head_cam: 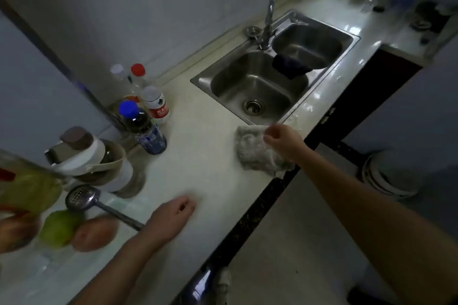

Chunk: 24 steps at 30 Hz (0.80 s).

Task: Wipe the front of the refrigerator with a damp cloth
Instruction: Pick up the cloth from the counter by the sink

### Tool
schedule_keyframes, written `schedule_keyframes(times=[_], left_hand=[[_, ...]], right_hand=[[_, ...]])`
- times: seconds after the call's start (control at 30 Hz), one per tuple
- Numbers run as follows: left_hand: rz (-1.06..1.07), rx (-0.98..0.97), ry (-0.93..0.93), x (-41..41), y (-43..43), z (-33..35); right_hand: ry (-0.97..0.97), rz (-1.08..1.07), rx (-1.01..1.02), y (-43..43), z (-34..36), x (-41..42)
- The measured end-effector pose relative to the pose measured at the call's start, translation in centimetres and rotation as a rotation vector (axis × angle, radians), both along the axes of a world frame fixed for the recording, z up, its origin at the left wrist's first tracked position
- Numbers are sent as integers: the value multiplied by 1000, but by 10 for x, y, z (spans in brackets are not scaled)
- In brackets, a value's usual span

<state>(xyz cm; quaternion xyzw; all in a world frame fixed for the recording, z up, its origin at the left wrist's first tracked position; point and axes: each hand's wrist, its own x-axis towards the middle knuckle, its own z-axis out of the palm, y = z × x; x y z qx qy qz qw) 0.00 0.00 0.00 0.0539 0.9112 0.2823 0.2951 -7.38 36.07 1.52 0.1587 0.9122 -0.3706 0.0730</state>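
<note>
A grey cloth (pixel 255 150) lies on the pale countertop (pixel 205 136) just in front of the sink, near the counter's front edge. My right hand (pixel 285 142) is over the cloth's right side, fingers curled and pinching its upper corner. My left hand (pixel 171 215) hovers low over the counter to the left, fingers loosely bent, holding nothing. A pale flat panel (pixel 29 77) at the far left could be the refrigerator's side; I cannot tell for sure.
A steel double sink (pixel 247 77) with a tall tap (pixel 270 10) holds a dark cloth (pixel 290 65) on its divider. Several bottles (pixel 146 109), a stacked pot (pixel 99 163), a slotted ladle (pixel 84 199) and fruit (pixel 59 228) crowd the counter's left.
</note>
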Motion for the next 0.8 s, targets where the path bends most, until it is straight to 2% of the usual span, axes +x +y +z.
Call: schedule_keyframes(times=[0.23,0.37,0.5,0.63,0.8], left_hand=[[20,90,-31,-24,-10,-35],[48,104,-45,-24,-14,-36],[32,79,-41,-21,-14,-33],[-10,-5,-7,-8,-16,-20],[49,-9,3,30,-27,-12]], right_hand=[[-107,60,379,14,-48,-47],[-79,43,399,11,-48,-42],[-141,124,523,1,-37,-33],[-281,162,485,-10,-28,-10],[-214,91,291,-32,-15,60]])
